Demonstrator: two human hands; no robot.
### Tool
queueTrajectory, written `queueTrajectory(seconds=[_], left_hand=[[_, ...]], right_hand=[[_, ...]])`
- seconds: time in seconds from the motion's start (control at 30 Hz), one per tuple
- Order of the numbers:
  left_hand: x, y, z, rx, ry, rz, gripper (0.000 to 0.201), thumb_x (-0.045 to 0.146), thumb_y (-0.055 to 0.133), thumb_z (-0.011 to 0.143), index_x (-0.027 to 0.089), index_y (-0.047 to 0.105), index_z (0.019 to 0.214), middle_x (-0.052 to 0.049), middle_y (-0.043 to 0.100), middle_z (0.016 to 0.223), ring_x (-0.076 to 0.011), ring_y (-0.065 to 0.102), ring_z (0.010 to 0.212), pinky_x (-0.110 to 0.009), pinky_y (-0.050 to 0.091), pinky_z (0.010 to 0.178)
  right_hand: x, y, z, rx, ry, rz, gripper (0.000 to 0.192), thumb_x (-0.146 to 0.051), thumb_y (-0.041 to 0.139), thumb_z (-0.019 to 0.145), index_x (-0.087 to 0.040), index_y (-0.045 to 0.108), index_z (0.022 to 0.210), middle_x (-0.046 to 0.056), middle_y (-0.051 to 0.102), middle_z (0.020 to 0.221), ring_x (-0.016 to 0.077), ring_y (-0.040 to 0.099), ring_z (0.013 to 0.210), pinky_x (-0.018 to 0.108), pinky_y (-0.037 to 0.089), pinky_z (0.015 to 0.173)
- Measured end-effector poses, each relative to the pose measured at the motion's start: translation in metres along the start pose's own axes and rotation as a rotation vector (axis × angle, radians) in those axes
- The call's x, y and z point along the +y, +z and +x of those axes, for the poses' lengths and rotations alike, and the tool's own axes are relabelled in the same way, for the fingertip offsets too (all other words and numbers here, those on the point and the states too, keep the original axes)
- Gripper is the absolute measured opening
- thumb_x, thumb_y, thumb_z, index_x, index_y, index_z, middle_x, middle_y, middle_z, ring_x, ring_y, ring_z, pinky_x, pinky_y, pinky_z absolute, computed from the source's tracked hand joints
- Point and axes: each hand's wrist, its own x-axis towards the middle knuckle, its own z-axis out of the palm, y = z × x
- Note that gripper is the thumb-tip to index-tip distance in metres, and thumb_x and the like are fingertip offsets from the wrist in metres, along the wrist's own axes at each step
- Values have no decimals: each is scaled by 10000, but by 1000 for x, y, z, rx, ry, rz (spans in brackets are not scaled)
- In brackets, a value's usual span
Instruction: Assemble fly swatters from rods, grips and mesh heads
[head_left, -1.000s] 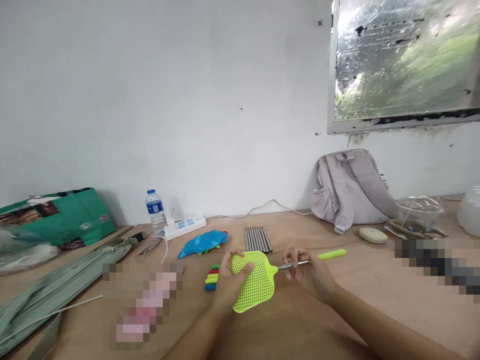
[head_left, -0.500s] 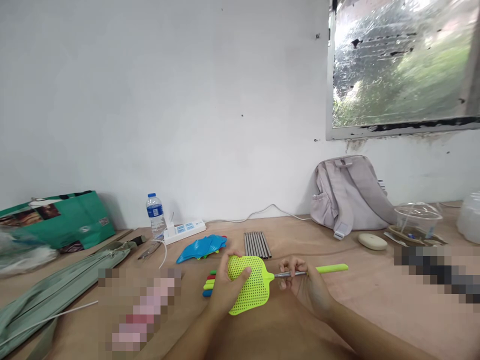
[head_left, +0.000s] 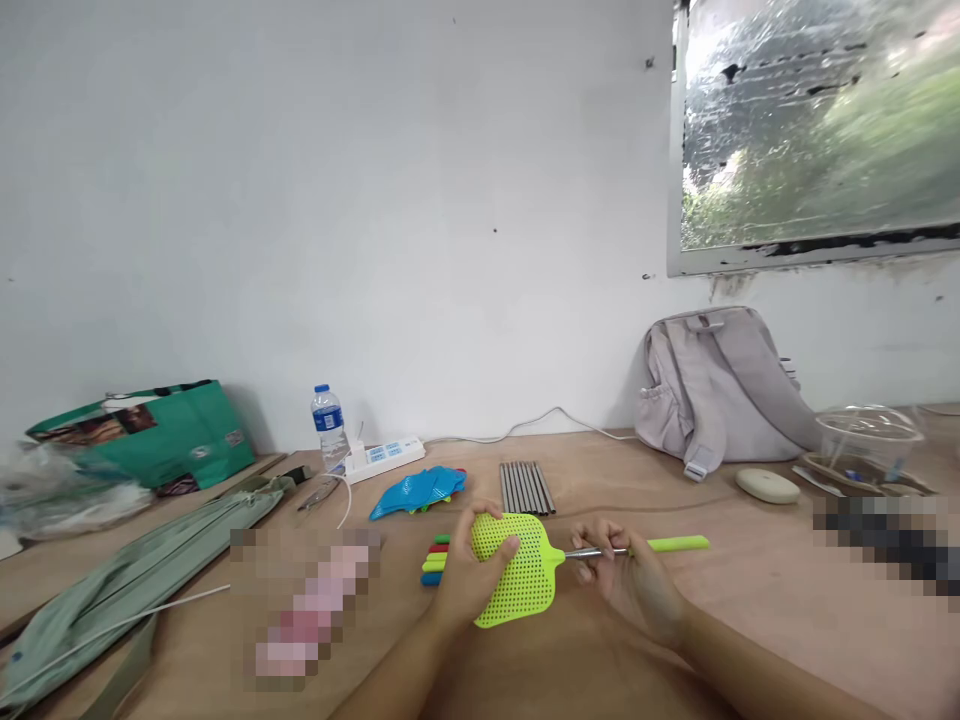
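Note:
A yellow-green fly swatter (head_left: 525, 575) is held level above the table, its perforated head to the left and its handle (head_left: 679, 544) to the right. My left hand (head_left: 480, 575) grips the head, thumb across the front. Around the metal rod (head_left: 583, 553), near the handle, the fingers of my right hand (head_left: 626, 575) are closed. Several coloured handles (head_left: 433, 563), green, red, yellow-green and blue, lie beside my left hand, partly covered by it. Behind the swatter is a row of metal rods (head_left: 526, 488). Blue swatter heads (head_left: 421, 491) are piled to the left of the rods.
At the back stand a water bottle (head_left: 328, 425), a white power strip (head_left: 385, 459) and a grey backpack (head_left: 724, 390). A beige oval case (head_left: 766, 486) and a clear plastic container (head_left: 868, 438) are on the right. A green bag (head_left: 195, 440) and a folded green cloth item (head_left: 150, 575) occupy the left.
The whole view has shifted slightly, so things appear farther right. Both hands keep their hold on the swatter, with almost no change between them.

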Motion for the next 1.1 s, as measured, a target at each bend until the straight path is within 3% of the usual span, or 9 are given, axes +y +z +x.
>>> queueTrajectory(seconds=[0.27,0.37,0.47,0.57,0.67,0.73,0.8,0.97,1.1], left_hand=[[1,1,1,-51,-63,-33,299,351,615,662,223,425,854,14,522,853,-127,550,715,-236,453,606],[1,1,3,-53,-85,49,322,376,577,695,229,420,934,10,514,820,-142,552,701,-261,462,590],[1,-1,5,50,93,367,337,342,539,731,216,454,1032,-54,457,1002,-185,521,885,-358,449,765],[-1,-1,2,145,381,763,368,300,499,770,206,477,1125,-107,378,1128,-243,423,1044,-444,358,888],[-5,7,-5,79,691,1016,365,252,463,806,237,476,1171,-91,455,1104,-240,396,1064,-429,299,928],[-10,14,-9,13,824,1106,336,231,453,821,262,490,1153,-51,520,1070,-205,416,1044,-385,261,950],[-16,19,-10,-19,865,1162,270,212,446,834,270,530,1083,-15,561,1046,-175,431,1030,-350,234,954],[-21,18,-4,31,802,1222,155,186,455,835,256,582,888,29,606,955,-162,462,971,-339,232,906],[-22,7,3,74,758,1265,164,175,466,828,244,584,918,14,615,901,-167,473,878,-326,266,820]], right_hand=[[-2,-1,1,19,21,7,227,-277,503,700,-183,444,503,16,526,726,139,470,645,281,379,602],[-8,2,2,28,-15,-50,227,-300,499,699,-181,465,509,18,522,729,140,479,632,289,383,610],[-11,4,2,53,-54,-72,199,-302,495,685,-185,482,524,6,501,717,137,488,611,295,385,616],[-9,6,3,120,-55,-71,119,-268,523,643,-193,503,552,-9,485,707,141,509,634,287,389,625],[-4,12,2,162,-45,-70,65,-239,535,632,-204,505,587,-11,497,705,145,519,664,284,395,649],[-1,18,2,144,-33,-92,61,-245,533,649,-209,497,615,-9,508,697,152,521,676,292,399,661],[0,24,1,111,-28,-125,72,-255,543,655,-207,492,637,-9,514,693,154,526,688,296,402,677],[0,31,1,103,10,-241,97,-245,557,660,-199,483,701,-13,535,746,137,554,702,287,401,693],[4,26,-6,25,319,-682,109,-178,503,640,-186,477,746,-31,521,624,110,512,524,254,394,540]])
